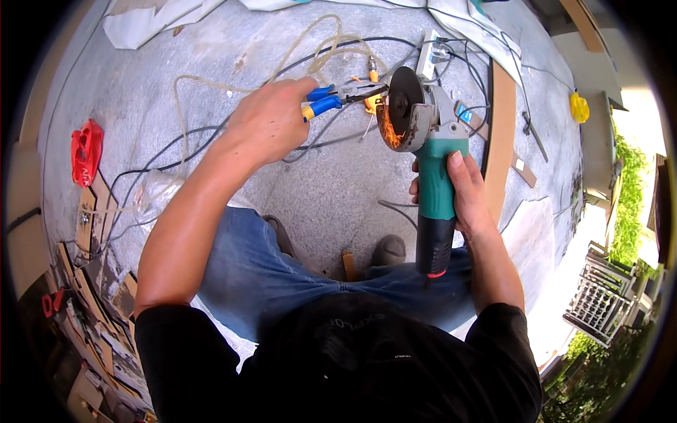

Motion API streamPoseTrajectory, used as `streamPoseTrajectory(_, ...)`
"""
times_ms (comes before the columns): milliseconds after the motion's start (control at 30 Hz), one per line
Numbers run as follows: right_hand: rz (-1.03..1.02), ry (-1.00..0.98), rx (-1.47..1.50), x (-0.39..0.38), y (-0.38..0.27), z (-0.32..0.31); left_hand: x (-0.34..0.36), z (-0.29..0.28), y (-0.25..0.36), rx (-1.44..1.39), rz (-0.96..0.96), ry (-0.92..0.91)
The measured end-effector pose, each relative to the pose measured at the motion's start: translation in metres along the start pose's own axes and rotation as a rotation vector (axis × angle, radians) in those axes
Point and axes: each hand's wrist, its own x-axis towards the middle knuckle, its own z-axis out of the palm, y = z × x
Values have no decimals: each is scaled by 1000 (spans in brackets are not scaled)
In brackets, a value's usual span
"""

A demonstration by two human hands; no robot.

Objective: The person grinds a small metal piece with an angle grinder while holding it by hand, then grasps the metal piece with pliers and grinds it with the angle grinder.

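My left hand (pixel 271 116) is closed round the blue-and-yellow handles of a pair of pliers (pixel 324 103). The plier jaws clamp a small dark piece (pixel 379 92), too small to name, against the edge of a dark disc (pixel 405 97). That disc belongs to a green and black angle grinder (pixel 436 176), gripped round its body by my right hand (pixel 465 187). Orange sparks (pixel 390 132) show inside the worn metal guard (pixel 415 130) below the disc. Most fingers of my right hand are hidden behind the tool.
Dark cables and a clear hose (pixel 176 99) snake over the grey floor. A white power strip (pixel 427 55) lies beyond the grinder, a brown board (pixel 502 127) to its right. Wood scraps (pixel 84 282) and a red bag (pixel 87 151) are at left. My shoes (pixel 388 250) are below.
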Motion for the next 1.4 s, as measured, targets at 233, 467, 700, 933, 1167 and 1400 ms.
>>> streamPoseTrajectory(233, 29, 26, 7, 1, 4, 3, 0, -3, 1, 23, -65, -96)
streamPoseTrajectory(467, 23, 12, 1, 4, 7, 3, -1, -6, 2, 3, -91, -112)
streamPoseTrajectory(700, 39, -4, 4, 6, 8, 3, -1, -5, 1, 10, -87, -119)
streamPoseTrajectory(933, 37, -10, 11, 8, 9, 3, -1, -5, 2, 18, -81, -119)
streamPoseTrajectory(1167, 48, 0, 14, 9, 10, 4, -1, -4, 0, 15, -67, -110)
streamPoseTrajectory(1400, 70, 13, 67, 11, 12, 4, 1, -4, 1, 16, -82, -133)
